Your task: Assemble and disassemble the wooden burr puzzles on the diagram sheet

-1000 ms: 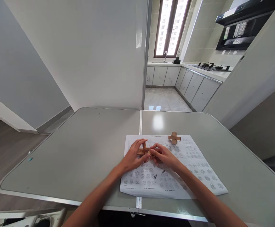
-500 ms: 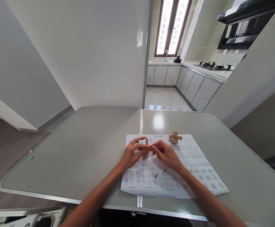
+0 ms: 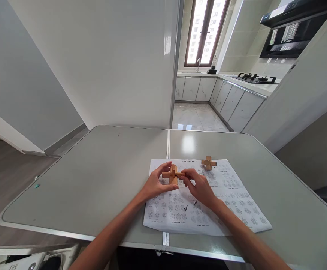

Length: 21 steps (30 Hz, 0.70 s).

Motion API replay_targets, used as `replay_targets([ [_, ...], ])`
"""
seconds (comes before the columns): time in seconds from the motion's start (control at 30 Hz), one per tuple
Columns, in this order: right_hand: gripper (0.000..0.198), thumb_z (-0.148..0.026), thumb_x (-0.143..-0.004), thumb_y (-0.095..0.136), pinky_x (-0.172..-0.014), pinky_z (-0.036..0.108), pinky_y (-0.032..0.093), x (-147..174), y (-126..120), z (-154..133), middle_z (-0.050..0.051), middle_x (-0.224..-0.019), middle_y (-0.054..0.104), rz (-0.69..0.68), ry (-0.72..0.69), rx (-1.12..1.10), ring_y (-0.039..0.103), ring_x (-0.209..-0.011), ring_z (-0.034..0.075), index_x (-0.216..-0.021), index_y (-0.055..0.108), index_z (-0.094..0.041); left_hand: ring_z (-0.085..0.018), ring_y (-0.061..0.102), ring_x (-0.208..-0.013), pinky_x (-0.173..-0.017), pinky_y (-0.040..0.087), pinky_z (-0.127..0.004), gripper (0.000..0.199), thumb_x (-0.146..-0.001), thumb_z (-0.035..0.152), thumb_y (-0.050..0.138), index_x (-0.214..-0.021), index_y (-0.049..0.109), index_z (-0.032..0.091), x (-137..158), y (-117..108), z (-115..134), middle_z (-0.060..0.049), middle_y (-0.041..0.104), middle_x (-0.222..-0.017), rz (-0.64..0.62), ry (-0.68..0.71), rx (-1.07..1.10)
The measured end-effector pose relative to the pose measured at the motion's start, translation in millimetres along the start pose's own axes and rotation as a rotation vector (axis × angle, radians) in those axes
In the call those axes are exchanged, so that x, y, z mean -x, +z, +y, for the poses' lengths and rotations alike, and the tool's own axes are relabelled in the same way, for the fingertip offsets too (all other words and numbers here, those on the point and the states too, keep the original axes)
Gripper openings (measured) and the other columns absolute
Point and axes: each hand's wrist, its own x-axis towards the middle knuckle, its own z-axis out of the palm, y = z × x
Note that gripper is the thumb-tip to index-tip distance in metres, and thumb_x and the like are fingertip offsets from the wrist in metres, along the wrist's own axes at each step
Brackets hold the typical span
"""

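A wooden burr puzzle, with crossing bars of light brown wood, is held just above the printed sheet. My left hand grips it from the left, with fingers at its upper end and thumb at its lower end. At the right tip of its sideways bar, my right hand pinches the wood between thumb and fingers. Another wooden burr puzzle rests by itself near the sheet's upper edge, beyond my right hand.
The sheet bears rows of small puzzle drawings and a few dark check marks. It lies across the metal seam of a grey folding table. A small teal piece sits near the left edge. A kitchen lies beyond the doorway.
The held puzzle has turned, so its crossed bars now show more fully. My left thumb has dropped to the puzzle's lower end, while my right hand still pinches its right side.
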Motion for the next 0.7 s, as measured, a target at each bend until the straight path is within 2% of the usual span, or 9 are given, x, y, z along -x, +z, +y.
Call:
replay_targets([
  [0.13,0.018,-0.037,-0.108,0.049,-0.068,0.034,0.058,-0.6,0.6,0.1,0.005,-0.095,0.076,-0.041,0.027,0.025,0.072,-0.073,0.021,-0.114,0.061,-0.025,-0.03,0.063,-0.124,-0.111,0.049,-0.05,0.094,-0.065,0.042,0.096,-0.147,0.051,0.028,1.7,3.0,2.5,-0.01,0.064,-0.14,0.061,0.052,-0.104],
  [0.37,0.025,-0.046,-0.107,0.047,-0.075,0.043,0.058,-0.1,6.9,-1.8,0.008,-0.096,0.077,-0.003,0.147,0.067,0.072,-0.079,0.026,-0.11,0.063,-0.027,-0.03,0.066,-0.118,-0.106,0.052,-0.05,0.082,-0.065,0.04,0.095,-0.137,0.057,0.027,3.5,6.3,8.0,-0.01,0.066,-0.134,0.132,0.155,-0.2],
  [0.7,0.023,-0.04,-0.108,0.046,-0.07,0.04,0.056,0.6,-1.4,-2.6,0.007,-0.097,0.075,-0.088,0.077,0.005,0.07,-0.075,0.024,-0.113,0.064,-0.027,-0.03,0.066,-0.12,-0.107,0.053,-0.048,0.082,-0.065,0.035,0.096,-0.136,0.057,0.027,2.0,3.7,10.5,-0.01,0.066,-0.134,0.141,0.185,-0.204],
])
